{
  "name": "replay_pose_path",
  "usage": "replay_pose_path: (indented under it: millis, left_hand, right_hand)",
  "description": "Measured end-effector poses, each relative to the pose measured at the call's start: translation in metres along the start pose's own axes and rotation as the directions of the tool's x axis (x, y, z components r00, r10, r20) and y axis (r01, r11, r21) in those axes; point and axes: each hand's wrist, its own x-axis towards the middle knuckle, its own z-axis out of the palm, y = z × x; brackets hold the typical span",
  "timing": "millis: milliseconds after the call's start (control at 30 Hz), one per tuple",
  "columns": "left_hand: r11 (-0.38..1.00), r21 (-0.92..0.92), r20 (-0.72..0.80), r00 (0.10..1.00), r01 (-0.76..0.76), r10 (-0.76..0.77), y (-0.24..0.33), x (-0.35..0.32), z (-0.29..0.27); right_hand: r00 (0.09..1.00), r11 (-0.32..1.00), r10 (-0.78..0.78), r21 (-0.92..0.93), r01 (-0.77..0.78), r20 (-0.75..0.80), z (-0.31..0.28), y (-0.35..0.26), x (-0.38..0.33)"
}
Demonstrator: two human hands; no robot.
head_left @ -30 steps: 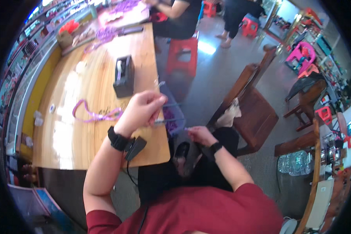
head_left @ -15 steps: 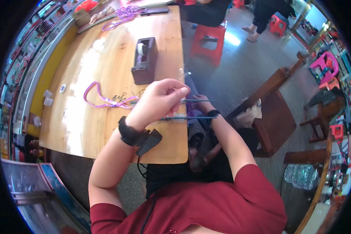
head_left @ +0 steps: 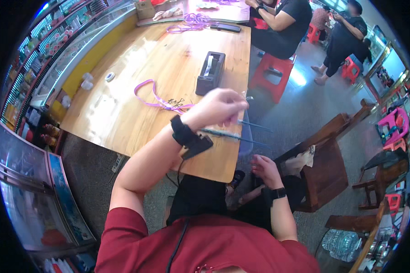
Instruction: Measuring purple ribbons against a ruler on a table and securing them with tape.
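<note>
My left hand [head_left: 219,108] is over the table's right edge with its fingers pinched together. What they hold, if anything, is too small to make out; a small shiny bit shows beside the fingertips. Below it, two thin dark blue rods [head_left: 254,142] stick out past the table edge. My right hand [head_left: 265,171] is lower and off the table, its fingers loosely curled and apart, with nothing in it. A dark tape dispenser [head_left: 208,84] with a roll stands just beyond my left hand. A purple lanyard [head_left: 153,101] lies left of it, beside small black hooks [head_left: 175,102].
The wooden table [head_left: 136,118] carries a white roll [head_left: 109,76], a heap of purple straps [head_left: 193,22] and a dark phone [head_left: 225,27] at its far end. A red stool [head_left: 273,75] and a wooden chair [head_left: 325,168] stand on the right. Other people are farther back.
My right hand has drawn back from the table edge, down and away from my left hand. My left hand stays over the rods. The view has shifted, showing more of the far room.
</note>
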Motion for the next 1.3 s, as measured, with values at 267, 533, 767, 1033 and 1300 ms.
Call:
replay_pose_path:
  millis: [267, 533, 767, 1033, 1300]
  left_hand:
    - [0.826, 0.563, -0.177, 0.977, 0.000, 0.120, -0.041, -0.020, -0.109]
    - [0.632, 0.765, -0.254, 0.959, 0.120, 0.125, -0.086, -0.059, -0.122]
    - [0.652, 0.749, -0.403, 0.862, 0.117, 0.308, -0.050, -0.072, -0.108]
    - [0.833, 0.324, 0.079, 0.891, -0.448, 0.448, 0.086, -0.117, 0.033]
    - [0.636, 0.399, 0.202, 0.740, -0.661, 0.642, 0.058, -0.071, 0.090]
  right_hand:
    - [0.979, 0.972, -0.201, -0.129, 0.195, -0.036, -0.015, -0.018, -0.069]
    - [0.956, 0.920, -0.292, -0.270, 0.285, 0.014, 0.004, -0.008, -0.100]
    - [0.908, 0.829, -0.383, -0.369, 0.420, 0.172, 0.034, -0.022, -0.134]
    - [0.594, 0.564, -0.778, -0.191, 0.804, 0.203, 0.114, -0.078, -0.191]
    - [0.503, 0.498, -0.861, -0.328, 0.803, -0.075, 0.109, -0.103, -0.192]
